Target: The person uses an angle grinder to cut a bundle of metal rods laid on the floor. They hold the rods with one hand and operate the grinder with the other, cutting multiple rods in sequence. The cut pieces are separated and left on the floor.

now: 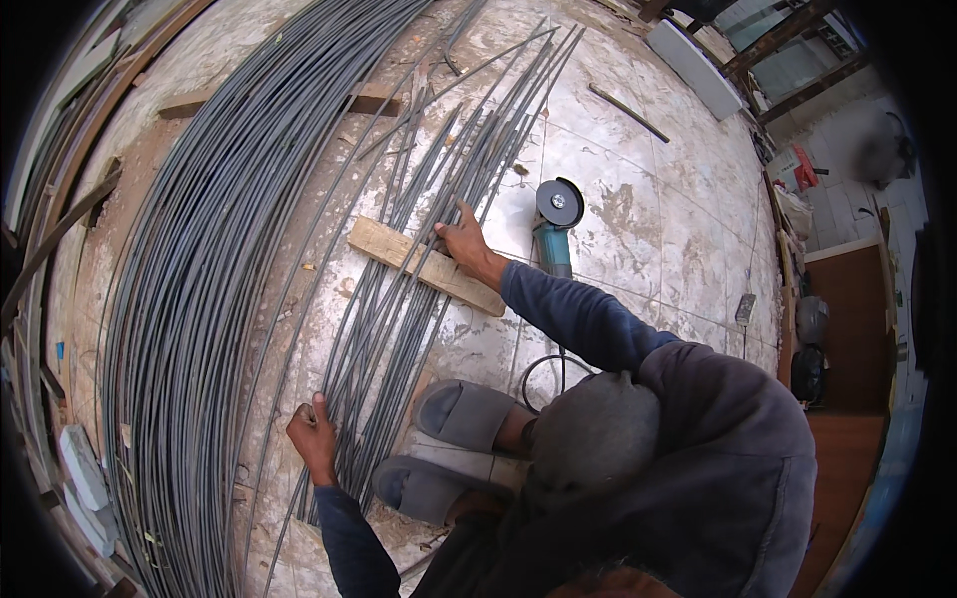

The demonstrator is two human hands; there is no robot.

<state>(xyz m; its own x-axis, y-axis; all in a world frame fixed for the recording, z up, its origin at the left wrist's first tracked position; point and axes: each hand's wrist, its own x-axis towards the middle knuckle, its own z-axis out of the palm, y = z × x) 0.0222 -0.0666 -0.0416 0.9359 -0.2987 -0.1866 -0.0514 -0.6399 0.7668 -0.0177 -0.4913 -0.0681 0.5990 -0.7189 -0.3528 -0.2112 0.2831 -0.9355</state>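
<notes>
A bundle of thin grey steel rods (399, 309) lies on the stained tile floor, resting across a wooden block (381, 242). My right hand (465, 242) grips the rods where they cross the block, one finger pointing up along them. My left hand (313, 435) is closed around the near ends of the rods, thumb up. A teal angle grinder (555, 225) lies on the floor just right of my right hand. Its black cable (543, 371) loops back toward my feet in grey slippers (451, 411).
A very large sweep of long steel rods (199, 259) fills the floor at the left, over wooden battens (371, 100). A loose rod (628, 113) lies at the far right. Boards, bags and clutter line the right wall (797, 199).
</notes>
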